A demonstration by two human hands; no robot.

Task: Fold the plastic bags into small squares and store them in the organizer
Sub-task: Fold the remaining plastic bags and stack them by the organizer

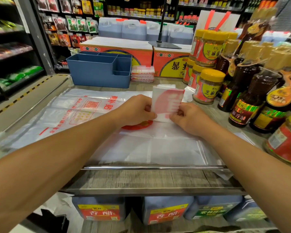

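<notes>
Both arms reach out over the table [158, 180]. Left hand [134, 110] and right hand [190, 120] each pinch the folded bag [166, 103].

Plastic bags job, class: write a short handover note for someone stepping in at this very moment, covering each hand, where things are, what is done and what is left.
Left hand and right hand: both pinch the folded bag, a narrow strip, at its near end; take over that grip.
Blue organizer: at the back of the counter; no bags visible inside from this angle.
Stack of folded bags: beside the organizer, on the counter.
Flat bags: spread under the hands.
Left: finish this fold to a square, fold the flat bags, store all the squares.
</notes>
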